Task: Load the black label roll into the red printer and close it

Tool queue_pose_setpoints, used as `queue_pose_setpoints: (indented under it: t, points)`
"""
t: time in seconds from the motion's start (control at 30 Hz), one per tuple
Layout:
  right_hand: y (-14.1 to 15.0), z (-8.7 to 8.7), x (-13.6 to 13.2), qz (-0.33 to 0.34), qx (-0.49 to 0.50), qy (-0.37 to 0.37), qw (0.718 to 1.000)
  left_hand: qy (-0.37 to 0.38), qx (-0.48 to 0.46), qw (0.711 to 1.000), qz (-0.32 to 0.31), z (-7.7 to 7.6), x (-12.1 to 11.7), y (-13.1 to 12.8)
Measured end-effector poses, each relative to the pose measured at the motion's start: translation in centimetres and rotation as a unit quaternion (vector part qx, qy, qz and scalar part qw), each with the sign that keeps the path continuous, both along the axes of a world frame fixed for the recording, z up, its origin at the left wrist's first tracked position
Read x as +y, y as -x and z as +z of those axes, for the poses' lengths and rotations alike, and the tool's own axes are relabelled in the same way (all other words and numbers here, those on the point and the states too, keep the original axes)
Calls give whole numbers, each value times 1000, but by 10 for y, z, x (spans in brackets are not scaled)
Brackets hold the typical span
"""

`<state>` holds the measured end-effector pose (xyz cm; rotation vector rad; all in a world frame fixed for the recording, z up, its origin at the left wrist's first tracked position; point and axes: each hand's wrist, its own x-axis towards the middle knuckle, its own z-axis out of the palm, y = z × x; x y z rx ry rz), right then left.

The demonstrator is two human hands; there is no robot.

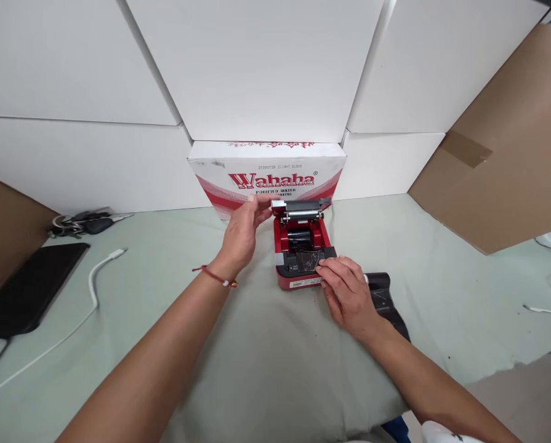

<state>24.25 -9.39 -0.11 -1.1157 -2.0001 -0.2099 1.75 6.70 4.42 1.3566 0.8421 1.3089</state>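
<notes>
A small red label printer (303, 282) stands on the cloth with its lid (301, 205) raised. A roller shows on the lid's underside. Inside the body lies a black roll (299, 239), and a strip of shiny dark film (308, 261) runs from it over the front edge. My left hand (244, 231) is at the lid's left end, fingers closed on its edge and partly hidden behind it. At the front right corner, my right hand (346, 295) pinches the film between thumb and fingers. A black strip (382, 292) lies on the cloth behind my right wrist.
Behind the printer stands a white and red Wahaha water carton (268, 169) against white boxes (266, 67). At left are keys (88, 221), a black flat object (32, 286) and a white cable (93, 286). A brown cardboard panel (501, 154) leans at right.
</notes>
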Motion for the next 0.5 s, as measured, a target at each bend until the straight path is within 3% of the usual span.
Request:
queue_pose_setpoints:
  t: [0.2, 0.33, 0.5]
  points:
    - [1, 2, -1, 2, 7, -3, 1000, -84, 9, 996, 22, -26, -33, 3]
    - [0, 2, -4, -6, 9, 13, 1000, -101, 27, 994, 40, -42, -49, 2]
    - [-1, 2, -9, -12, 3, 42, 999, -165, 91, 981, 52, -49, -62, 5]
